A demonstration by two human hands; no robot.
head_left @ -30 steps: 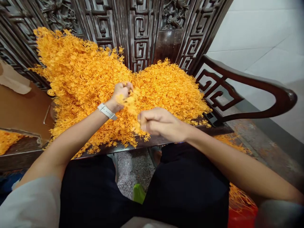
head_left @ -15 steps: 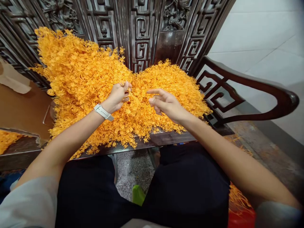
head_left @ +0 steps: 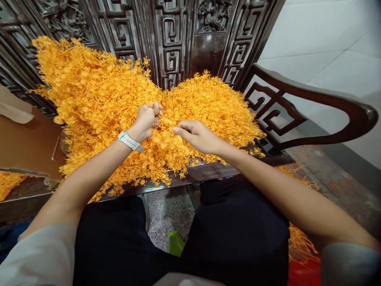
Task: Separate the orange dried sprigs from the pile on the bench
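Observation:
A large heap of orange plastic flower sprigs (head_left: 98, 87) covers the seat of a dark carved wooden bench (head_left: 202, 174). My left hand (head_left: 146, 121), with a pale watch band (head_left: 130, 141) on its wrist, pinches an orange sprig (head_left: 165, 119) by its thin stems above the middle of the heap. Just to the right of it is my right hand (head_left: 198, 136), thumb and fingers curled together at the heap's surface. Whatever lies between those fingertips blends into the orange behind and cannot be made out.
A torn cardboard box (head_left: 29, 135) stands at the left, with more orange pieces (head_left: 10, 184) below it. The bench's curved armrest (head_left: 315, 99) juts out on the right. Loose orange stems (head_left: 300, 242) lie over something red (head_left: 303, 272) at the lower right.
My right hand has moved left and slightly down, and its spread fingers have curled in towards the thumb. My left hand keeps its pinch on the sprig. The view has shifted slightly.

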